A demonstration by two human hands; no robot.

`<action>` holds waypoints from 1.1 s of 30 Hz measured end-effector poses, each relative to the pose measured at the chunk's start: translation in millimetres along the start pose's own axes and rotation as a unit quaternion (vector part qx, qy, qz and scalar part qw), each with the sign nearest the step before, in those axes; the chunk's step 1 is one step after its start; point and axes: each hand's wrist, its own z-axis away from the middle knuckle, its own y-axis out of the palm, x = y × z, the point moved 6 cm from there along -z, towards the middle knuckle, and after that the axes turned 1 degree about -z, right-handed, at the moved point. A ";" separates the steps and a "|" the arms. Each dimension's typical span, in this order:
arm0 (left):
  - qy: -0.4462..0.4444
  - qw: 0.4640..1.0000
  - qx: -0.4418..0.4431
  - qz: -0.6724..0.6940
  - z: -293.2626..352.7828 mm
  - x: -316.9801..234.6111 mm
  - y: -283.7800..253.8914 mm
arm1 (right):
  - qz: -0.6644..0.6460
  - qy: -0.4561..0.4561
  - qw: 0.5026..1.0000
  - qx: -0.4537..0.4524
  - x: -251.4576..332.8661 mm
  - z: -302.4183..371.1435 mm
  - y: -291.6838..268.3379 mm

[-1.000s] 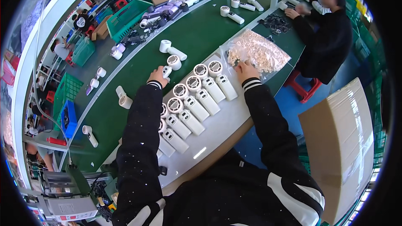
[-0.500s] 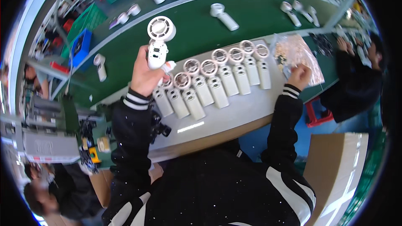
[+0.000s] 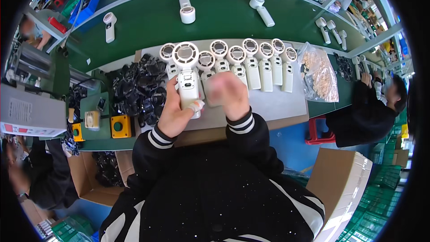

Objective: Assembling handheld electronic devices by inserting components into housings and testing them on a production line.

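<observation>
My left hand is closed round the handle of a white handheld fan, its round head pointing away from me. A white wrap covers one of that hand's fingertips. Just right of this fan is my right hand; its fingers are smeared by motion, so what they hold, if anything, cannot be made out. Behind and to the right of both hands, several similar white fans lie side by side on a grey board, heads at the far end. My hands partly cover the nearest ones.
Left of the board is a heap of black parts, with a yellow button box beside it. A clear bag of small tan pieces lies at right. More fans rest on the green surface beyond. A co-worker sits far right.
My left hand has come down and nearer to me with the fan. My right hand has moved left from the bag of small pieces to beside the held fan. The view has shifted.
</observation>
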 end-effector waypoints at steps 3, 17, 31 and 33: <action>0.036 0.998 0.012 -0.057 2.7 -1.0 0.9 | -0.003 0.028 0.995 0.095 -4.5 2.5 18.2; 0.092 0.987 0.030 -0.128 7.4 0.3 11.1 | 0.305 -0.113 0.944 0.056 -7.1 -0.5 40.2; 0.191 0.852 0.007 -0.487 -12.7 -44.9 -39.9 | -0.032 0.103 0.993 0.041 -49.3 0.4 18.8; 0.181 0.830 0.001 -0.527 -41.2 -56.6 -66.5 | -0.107 0.144 0.982 0.062 -49.5 3.2 18.9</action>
